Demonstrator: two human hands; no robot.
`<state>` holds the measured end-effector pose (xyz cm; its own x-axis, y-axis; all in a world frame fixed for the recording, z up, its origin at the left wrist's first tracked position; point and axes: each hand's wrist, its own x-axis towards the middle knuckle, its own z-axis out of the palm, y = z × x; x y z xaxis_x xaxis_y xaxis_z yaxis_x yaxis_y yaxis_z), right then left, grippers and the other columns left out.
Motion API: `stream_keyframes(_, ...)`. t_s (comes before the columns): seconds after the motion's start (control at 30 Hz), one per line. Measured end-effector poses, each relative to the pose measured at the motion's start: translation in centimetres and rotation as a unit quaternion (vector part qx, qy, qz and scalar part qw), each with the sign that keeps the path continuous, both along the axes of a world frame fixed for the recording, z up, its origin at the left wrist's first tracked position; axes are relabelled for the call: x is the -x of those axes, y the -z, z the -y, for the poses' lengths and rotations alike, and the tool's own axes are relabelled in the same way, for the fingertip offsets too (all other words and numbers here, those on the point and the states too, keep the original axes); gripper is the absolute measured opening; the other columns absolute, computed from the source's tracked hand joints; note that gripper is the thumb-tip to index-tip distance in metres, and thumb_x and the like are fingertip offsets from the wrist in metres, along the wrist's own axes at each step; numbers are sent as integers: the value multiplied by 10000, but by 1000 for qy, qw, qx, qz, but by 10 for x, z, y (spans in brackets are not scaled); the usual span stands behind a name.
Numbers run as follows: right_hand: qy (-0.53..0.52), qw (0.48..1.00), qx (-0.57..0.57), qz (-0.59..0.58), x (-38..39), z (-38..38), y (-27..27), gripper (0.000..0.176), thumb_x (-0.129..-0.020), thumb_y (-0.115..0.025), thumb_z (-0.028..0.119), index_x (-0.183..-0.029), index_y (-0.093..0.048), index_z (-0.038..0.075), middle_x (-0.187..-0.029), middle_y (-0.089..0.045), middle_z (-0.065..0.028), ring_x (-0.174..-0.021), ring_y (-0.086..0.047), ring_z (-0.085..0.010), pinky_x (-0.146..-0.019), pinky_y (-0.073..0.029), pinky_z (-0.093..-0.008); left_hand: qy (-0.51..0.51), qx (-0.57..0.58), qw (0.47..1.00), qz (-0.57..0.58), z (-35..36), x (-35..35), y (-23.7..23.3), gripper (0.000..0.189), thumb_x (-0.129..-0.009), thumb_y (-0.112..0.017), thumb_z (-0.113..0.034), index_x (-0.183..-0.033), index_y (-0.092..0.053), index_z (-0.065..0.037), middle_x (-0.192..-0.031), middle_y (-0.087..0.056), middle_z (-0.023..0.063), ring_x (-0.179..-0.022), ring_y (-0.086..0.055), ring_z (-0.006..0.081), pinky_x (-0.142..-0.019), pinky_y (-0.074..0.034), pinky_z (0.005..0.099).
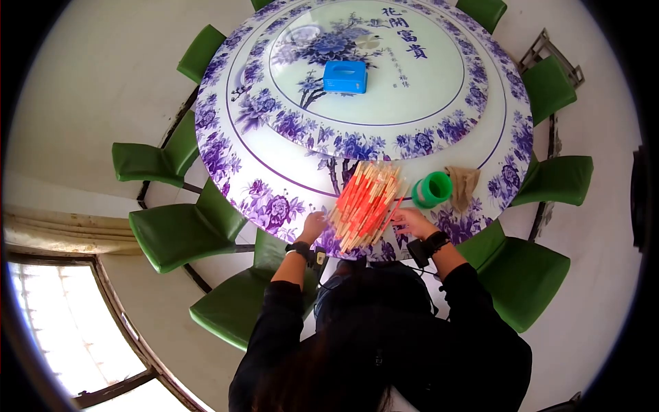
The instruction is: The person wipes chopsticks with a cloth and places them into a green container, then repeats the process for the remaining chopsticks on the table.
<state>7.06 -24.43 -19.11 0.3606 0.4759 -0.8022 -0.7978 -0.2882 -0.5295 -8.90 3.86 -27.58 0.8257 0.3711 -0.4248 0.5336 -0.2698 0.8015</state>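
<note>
A pile of chopsticks (364,206) in red and pale wrappers lies near the front edge of the round table (274,178). My left hand (314,226) is at the left side of the pile, its fingers curled; what they hold, if anything, is too small to make out. On the other side, my right hand (410,222) has its fingers apart and reaches to the pile's right edge, near one stick that juts out. Just beyond my right hand is a green cup-like container (432,189), tilted with its opening visible, beside a brown cloth (463,187).
A blue tissue box (345,77) stands on the raised glass turntable (412,103). Green chairs (185,237) surround the table, one (525,281) close to my right side. A metal frame (549,51) stands behind the chairs at the back right.
</note>
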Motion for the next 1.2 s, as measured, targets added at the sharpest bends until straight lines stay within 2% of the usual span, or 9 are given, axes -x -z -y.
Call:
stream_keyframes(0.07, -9, 999, 14, 49, -2, 4, -28, 348, -728, -523, 216, -991, -447, 1, -843, -482, -89, -823, -501, -232, -660, -433, -377, 47, -37, 998, -30, 6, -16, -16, 380, -629, -590, -211, -959, -539, -31, -882, -569, 140, -793, -555, 243, -684, -442, 308)
stream_keyframes(0.17, -224, 899, 6, 376, -10, 28, -23, 398, -719, -551, 212, -1038, -441, 3, -771, -535, -100, -699, -527, -197, -639, -425, -281, 97, -129, 986, 38, 17, -29, 4, 350, -621, -624, -223, -888, -558, -6, -837, -578, 142, -778, -555, 257, -680, -438, 321)
stream_keyframes(0.27, -331, 839, 53, 428, -1, 43, -40, 424, -713, -567, 215, -1055, -431, 5, -812, -538, -127, -739, -528, -194, -649, -423, -288, 132, -177, 975, 17, 25, -42, 5, 370, -616, -633, -243, -883, -541, -4, -841, -571, 150, -777, -548, 277, -681, -435, 327)
stream_keyframes(0.6, -213, 927, 34, 306, 52, 26, -41, 396, -747, -552, 190, -1074, -419, 11, -815, -544, -105, -771, -518, -157, -666, -415, -265, 125, -217, 966, -60, 31, -45, -20, 325, -738, -427, -303, -840, -543, -17, -803, -560, 204, -769, -539, 346, -688, -428, 416)
stream_keyframes(0.73, -246, 902, 28, 353, 45, 19, -34, 383, -759, -539, 185, -1078, -419, 10, -809, -541, -96, -753, -517, -146, -652, -415, -256, 139, -151, 979, -15, 8, -41, -21, 259, -723, -509, -210, -856, -518, 12, -585, -560, 152, -569, -568, 248, -517, -452, 325)
stream_keyframes(0.8, -241, 900, -5, 364, 38, 20, -19, 389, -766, -532, 181, -1092, -411, 7, -836, -538, -96, -756, -518, -143, -663, -414, -259, 31, 155, 986, -43, 5, -38, -53, 346, -795, -454, -324, -784, -526, 14, -580, -562, 135, -497, -561, 205, -433, -428, 283)
stream_keyframes(0.83, -240, 899, -6, 365, 37, 18, -26, 389, -766, -532, 181, -1092, -411, 7, -836, -538, -96, -756, -518, -143, -663, -414, -259, 33, 180, 983, -16, 9, -39, -81, 319, -815, -450, -306, -781, -510, 6, -509, -510, 70, -388, -473, 101, -346, -339, 206)
stream_keyframes(1.0, -97, 935, -107, 324, 42, -22, -72, 409, -798, -494, 261, -1067, -414, -37, -888, -540, -107, -829, -527, -185, -756, -402, -283, 23, 298, 952, 65, 44, -38, -168, 251, -849, -405, -244, -890, -501, -15, -529, -469, 19, -361, -362, 71, -333, -277, 188)
stream_keyframes(1.2, -28, 923, -241, 298, 38, -51, -111, 328, -846, -411, 243, -1026, -459, -26, -931, -521, -70, -839, -503, -119, -746, -400, -250, 76, 387, 914, 95, 83, -34, -198, 269, -862, -376, -219, -741, -494, -9, -505, -435, 9, -390, -365, 65, -370, -286, 179)
